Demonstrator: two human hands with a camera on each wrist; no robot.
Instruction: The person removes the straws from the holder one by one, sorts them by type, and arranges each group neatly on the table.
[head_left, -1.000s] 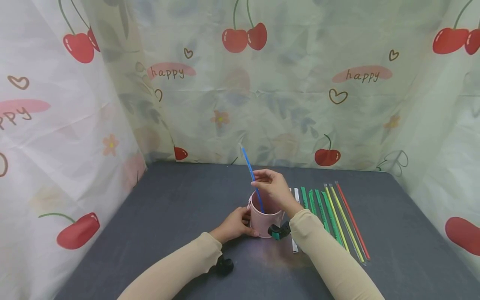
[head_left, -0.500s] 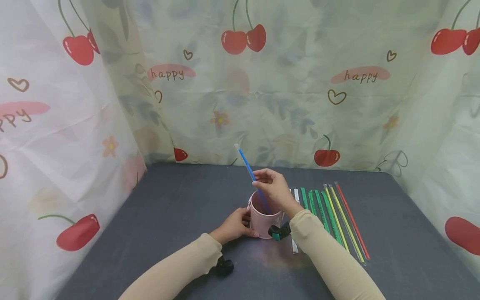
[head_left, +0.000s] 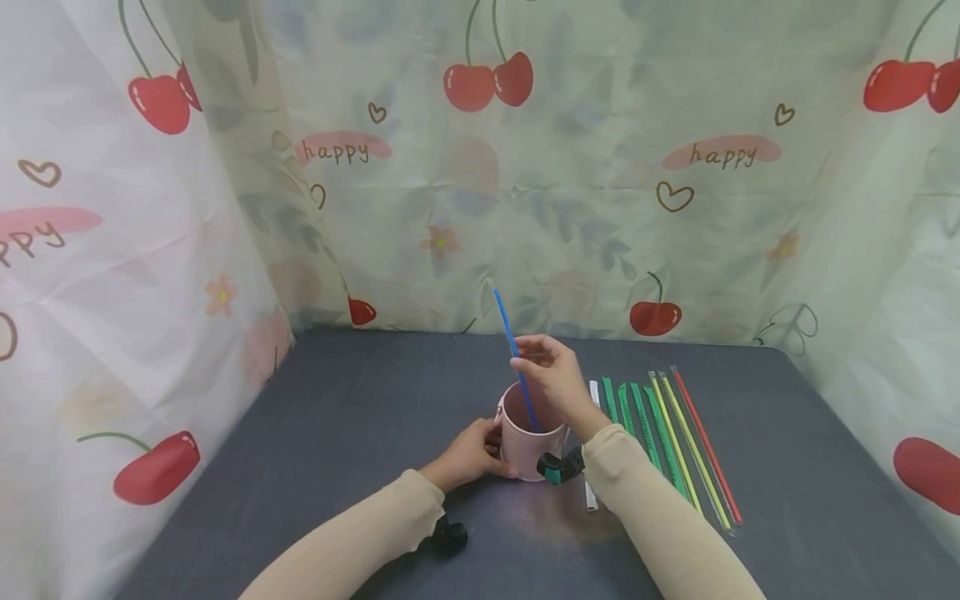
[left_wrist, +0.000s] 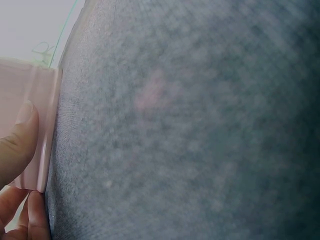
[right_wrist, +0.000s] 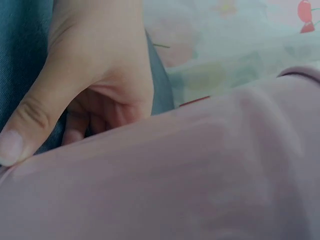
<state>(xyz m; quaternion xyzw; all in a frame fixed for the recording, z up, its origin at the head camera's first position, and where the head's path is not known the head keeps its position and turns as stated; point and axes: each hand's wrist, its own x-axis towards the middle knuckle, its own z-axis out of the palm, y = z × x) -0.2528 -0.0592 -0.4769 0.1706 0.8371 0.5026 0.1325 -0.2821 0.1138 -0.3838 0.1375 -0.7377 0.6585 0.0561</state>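
The left hand (head_left: 468,454) curls round the near-left side of the pink cup (head_left: 528,446), thumb pressed on its wall, gripping it as it stands upright on the grey table (head_left: 337,417). Above the cup, the right hand (head_left: 551,379) pinches a blue straw (head_left: 513,350) between thumb and fingertips; the straw tilts up and left, its lower end inside the cup. Just right of the cup lie straws (head_left: 660,442) in a row, white, green, yellow and red. Behind hangs a cherry-printed curtain (head_left: 600,208).
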